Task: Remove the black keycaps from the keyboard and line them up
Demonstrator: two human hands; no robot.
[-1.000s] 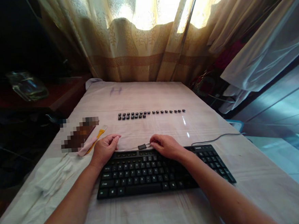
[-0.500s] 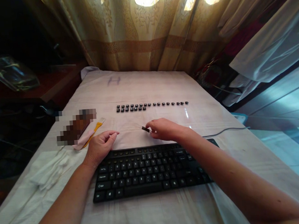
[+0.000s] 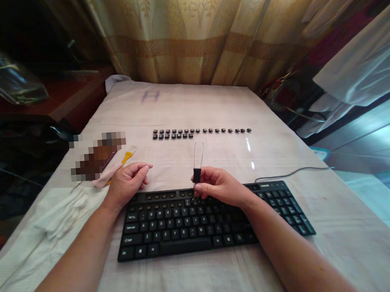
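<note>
My right hand [image 3: 219, 184] pinches a wire keycap puller [image 3: 197, 174] by its black plastic grip. Its wire loops point up from the grip and down to the upper rows of a black keyboard [image 3: 185, 244]. Whether the lower wires touch a keycap is too small to tell. My left hand [image 3: 130, 179] rests at the keyboard's upper left corner, fingers curled and thumb near the index finger, with nothing visible in it. Bare key mounts show along the keyboard's top rows at left. Several loose black keycaps [image 3: 173, 136] lie in two lines beyond the keyboard.
A yellow-handled brush [image 3: 127, 157] and a pink cloth [image 3: 105, 176] lie left, beside a pixelated brown object [image 3: 97, 157]. White tissue [image 3: 61, 213] is at the near left. The keyboard's cable [image 3: 293, 171] runs right across the white tablecloth [image 3: 192, 106]. A curtain [image 3: 181, 44] hangs behind.
My right hand has come back toward the keyboard, turning the keycap puller from lying sideways to upright over the upper rows. My left hand has barely moved. The camera view has shifted slightly.
</note>
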